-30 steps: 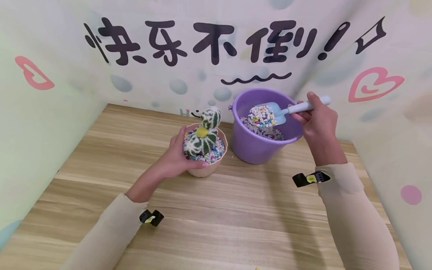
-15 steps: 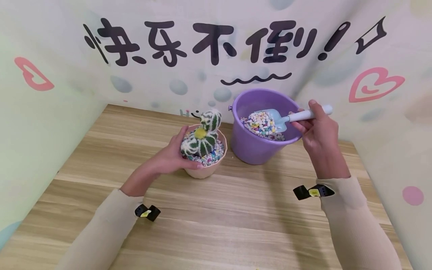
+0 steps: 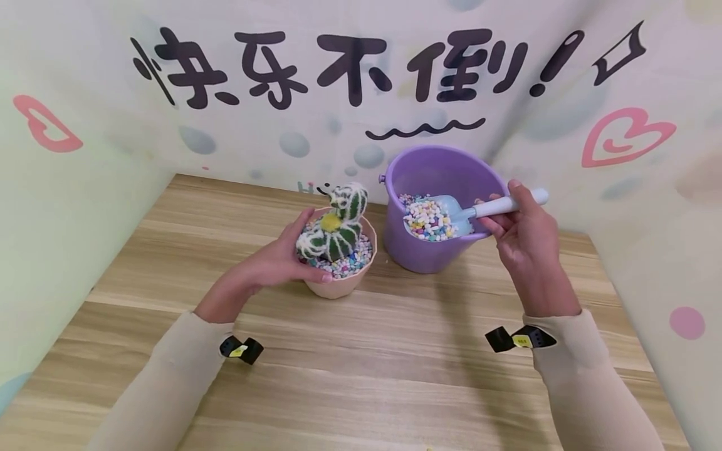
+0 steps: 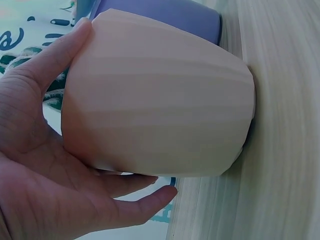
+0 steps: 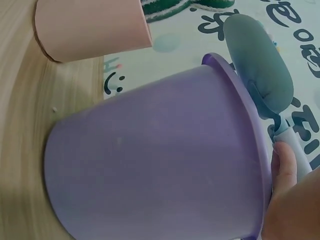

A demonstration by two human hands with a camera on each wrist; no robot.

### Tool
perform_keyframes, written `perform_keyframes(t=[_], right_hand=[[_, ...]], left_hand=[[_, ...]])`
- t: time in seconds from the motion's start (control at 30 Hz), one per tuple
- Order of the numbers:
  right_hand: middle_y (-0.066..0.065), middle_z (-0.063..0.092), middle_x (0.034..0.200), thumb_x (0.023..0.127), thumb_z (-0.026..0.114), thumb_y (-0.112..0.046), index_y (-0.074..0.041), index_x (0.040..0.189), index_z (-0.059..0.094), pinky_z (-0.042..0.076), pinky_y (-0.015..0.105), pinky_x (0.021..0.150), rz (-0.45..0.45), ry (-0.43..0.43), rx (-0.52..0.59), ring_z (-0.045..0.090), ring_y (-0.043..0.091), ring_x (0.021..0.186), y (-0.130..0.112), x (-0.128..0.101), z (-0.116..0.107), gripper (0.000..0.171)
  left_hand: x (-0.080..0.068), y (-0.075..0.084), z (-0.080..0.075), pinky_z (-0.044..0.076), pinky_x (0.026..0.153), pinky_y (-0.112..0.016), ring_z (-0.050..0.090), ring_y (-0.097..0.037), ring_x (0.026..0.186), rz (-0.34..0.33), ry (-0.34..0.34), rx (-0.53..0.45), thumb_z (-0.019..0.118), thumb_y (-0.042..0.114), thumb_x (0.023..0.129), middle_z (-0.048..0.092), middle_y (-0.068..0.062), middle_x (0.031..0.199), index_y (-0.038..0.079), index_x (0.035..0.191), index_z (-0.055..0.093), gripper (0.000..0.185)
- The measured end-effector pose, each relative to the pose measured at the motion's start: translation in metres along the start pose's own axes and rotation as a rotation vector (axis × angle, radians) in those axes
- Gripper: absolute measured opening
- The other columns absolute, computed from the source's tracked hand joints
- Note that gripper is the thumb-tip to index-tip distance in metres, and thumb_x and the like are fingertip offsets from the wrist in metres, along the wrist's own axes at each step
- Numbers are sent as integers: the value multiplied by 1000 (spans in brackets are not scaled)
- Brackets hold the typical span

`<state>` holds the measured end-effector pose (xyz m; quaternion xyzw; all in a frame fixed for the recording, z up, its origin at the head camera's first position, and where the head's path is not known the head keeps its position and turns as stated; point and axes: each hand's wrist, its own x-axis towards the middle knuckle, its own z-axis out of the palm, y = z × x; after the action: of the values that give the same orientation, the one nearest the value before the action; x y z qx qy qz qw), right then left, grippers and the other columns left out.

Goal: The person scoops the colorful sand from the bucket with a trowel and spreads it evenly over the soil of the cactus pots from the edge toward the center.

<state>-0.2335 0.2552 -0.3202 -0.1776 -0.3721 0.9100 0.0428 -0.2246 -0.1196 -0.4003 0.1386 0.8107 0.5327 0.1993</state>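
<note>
while right hand (image 3: pixel 527 241) fingers pinch its handle, scoop (image 3: pixel 445 216) lies near level, bowl pointing left

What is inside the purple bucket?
The purple bucket holds small colourful pebbles, visible at its left inner side. The blue scoop, loaded with more pebbles and held by the right hand, covers the rest; how deep they lie cannot be seen.

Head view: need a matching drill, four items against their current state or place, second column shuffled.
1. scoop
2. pink pot
3. purple bucket
4. cactus

a. stands in the pot's pebbles
b. gripped at its side by the left hand
c. holds loose coloured pebbles, stands right of the pot
d. loaded with pebbles, held by the right hand

Pairs: 1-d, 2-b, 3-c, 4-a
</note>
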Motion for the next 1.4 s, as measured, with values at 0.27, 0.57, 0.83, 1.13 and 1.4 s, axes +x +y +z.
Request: perform_keyframes(t=[0.27,0.57,0.83,1.13,1.4], right_hand=[[18,65,75,87,73,-10,-7,114,57,58,43,58,6,-23,30,72,37,71,4,-6,-4,31],[19,66,75,89,70,-8,-6,117,54,57,45,63,10,-57,54,71,35,67,12,-15,-9,32],[19,65,75,90,69,-8,-4,119,52,56,48,69,6,-86,59,72,34,71,17,-24,-13,34],[18,66,75,92,66,-7,-1,109,51,56,47,69,-14,-123,77,72,32,69,25,-33,-17,24],[18,67,75,91,67,-7,-1,107,51,57,45,70,10,-111,97,72,32,71,34,-40,-19,23]], left_hand=[[1,2,0,19,115,-57,20,-37,140,36,-20,-22,87,19,73,11,-16,155,28,157,0,121],[-3,1,5,22,116,-52,23,-37,142,66,9,-40,86,16,73,7,-15,160,24,157,-7,125],[-15,5,18,25,114,-57,23,-42,140,31,96,28,80,22,78,10,-23,156,18,156,-10,120],[-20,7,35,29,110,-60,25,-44,139,-40,211,98,80,39,78,0,-22,158,22,155,-15,124],[-18,5,43,31,109,-61,29,-45,138,-80,283,131,81,53,72,1,-19,160,25,153,-21,133]])
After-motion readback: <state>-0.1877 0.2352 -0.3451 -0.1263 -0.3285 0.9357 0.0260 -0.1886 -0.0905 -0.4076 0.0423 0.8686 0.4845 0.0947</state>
